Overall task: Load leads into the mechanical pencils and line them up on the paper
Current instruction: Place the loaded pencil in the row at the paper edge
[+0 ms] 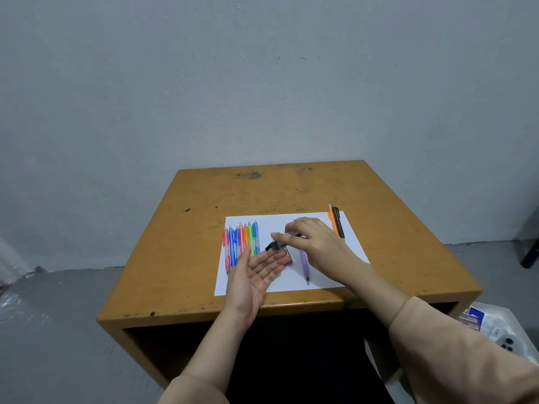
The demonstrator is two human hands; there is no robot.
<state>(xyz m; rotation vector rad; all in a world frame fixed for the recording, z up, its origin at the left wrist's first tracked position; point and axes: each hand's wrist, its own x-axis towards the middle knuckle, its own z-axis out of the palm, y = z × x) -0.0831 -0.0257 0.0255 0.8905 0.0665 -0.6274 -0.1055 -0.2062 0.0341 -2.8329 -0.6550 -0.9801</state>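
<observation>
Your right hand (316,243) pinches the lead case (277,244), tilted over your left hand (256,272), held flat and palm-up above the paper (291,221). Purple pencil (304,265) lies mid-paper; coloured pencils (242,240) lined at paper's left.

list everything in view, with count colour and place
table: one, orange-brown, centre of view
paper: one, white, on the table
pencil row: about seven, red, blue, orange, green, paper's left side
purple pencil: one, purple, on paper beneath right hand
pencil pair: two, orange and dark, paper's right edge
lead case: one, clear with dark end, tilted over left palm
bin: one, white, floor at right
left hand: one, open, palm up
right hand: one, pinching the lead case
</observation>
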